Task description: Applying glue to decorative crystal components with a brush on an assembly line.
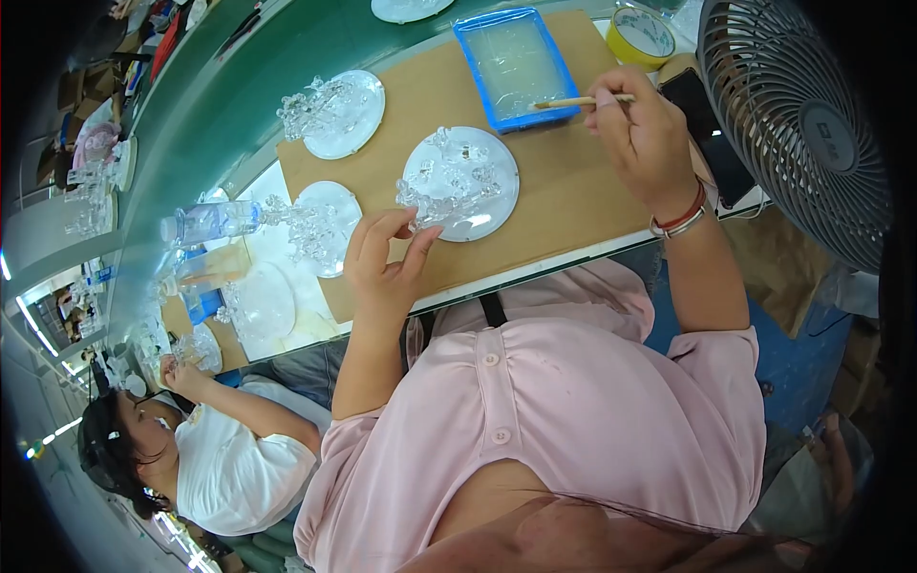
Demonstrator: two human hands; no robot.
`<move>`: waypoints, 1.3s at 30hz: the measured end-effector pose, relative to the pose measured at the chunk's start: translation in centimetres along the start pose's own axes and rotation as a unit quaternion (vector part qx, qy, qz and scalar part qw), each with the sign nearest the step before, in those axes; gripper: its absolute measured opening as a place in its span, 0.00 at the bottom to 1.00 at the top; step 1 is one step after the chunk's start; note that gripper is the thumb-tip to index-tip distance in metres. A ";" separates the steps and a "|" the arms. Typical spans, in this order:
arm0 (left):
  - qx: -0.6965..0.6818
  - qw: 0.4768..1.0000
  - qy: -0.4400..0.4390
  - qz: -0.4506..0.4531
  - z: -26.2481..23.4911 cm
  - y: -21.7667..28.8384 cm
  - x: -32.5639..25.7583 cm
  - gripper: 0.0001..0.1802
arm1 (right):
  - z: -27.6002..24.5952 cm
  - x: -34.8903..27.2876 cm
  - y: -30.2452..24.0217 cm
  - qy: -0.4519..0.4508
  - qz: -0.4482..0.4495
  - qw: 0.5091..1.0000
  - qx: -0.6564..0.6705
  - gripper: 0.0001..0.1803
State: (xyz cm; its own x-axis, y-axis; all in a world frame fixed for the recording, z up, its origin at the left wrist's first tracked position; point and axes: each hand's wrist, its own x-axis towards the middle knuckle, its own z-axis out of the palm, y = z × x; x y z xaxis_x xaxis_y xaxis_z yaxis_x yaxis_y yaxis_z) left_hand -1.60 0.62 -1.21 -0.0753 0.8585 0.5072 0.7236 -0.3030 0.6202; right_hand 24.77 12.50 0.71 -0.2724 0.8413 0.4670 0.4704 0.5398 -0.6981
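My right hand point(638, 138) is closed around a thin wooden stick point(581, 100), perhaps a brush, whose darker tip is over the near end of a blue-rimmed tray point(533, 124). A pale, shiny, translucent layer fills that tray. With thumb and fingertips, my left hand point(387, 256) pinches the near-left edge of a clear, glassy decoration point(468, 177), which stands on a round white disc point(492, 215). What exactly lies between those fingertips is small and partly hidden.
More white discs with clear decorations point(349, 115) point(330, 229) stand to the left, near a plastic bottle point(215, 222). Brown cardboard point(564, 181) covers the table. At right are yellow tape point(640, 36), a phone point(690, 100) and a fan point(812, 134). A co-worker point(239, 458) sits at left.
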 end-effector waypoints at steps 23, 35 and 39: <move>-0.061 0.996 -0.036 -0.051 0.7 0.2 -1.2 0.11 | 0.7 -5.5 -2.1 -0.082 -0.105 0.991 0.028 0.06; -0.089 0.996 -0.028 -0.017 1.5 0.5 -1.8 0.15 | 1.0 -5.8 -2.5 -0.088 -0.124 0.988 0.024 0.04; -0.101 0.994 -0.043 -0.018 1.1 0.3 -2.2 0.20 | 1.6 -5.6 -2.7 -0.091 -0.100 0.990 0.043 0.04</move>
State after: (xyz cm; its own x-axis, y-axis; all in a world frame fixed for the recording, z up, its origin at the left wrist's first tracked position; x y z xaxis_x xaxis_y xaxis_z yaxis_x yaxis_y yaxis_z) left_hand -0.46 -0.88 -2.83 -0.0333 0.9003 0.4340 0.5683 -0.3401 0.7492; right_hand 23.69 6.35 -0.85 -0.5036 0.7041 0.5006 0.3205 0.6904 -0.6486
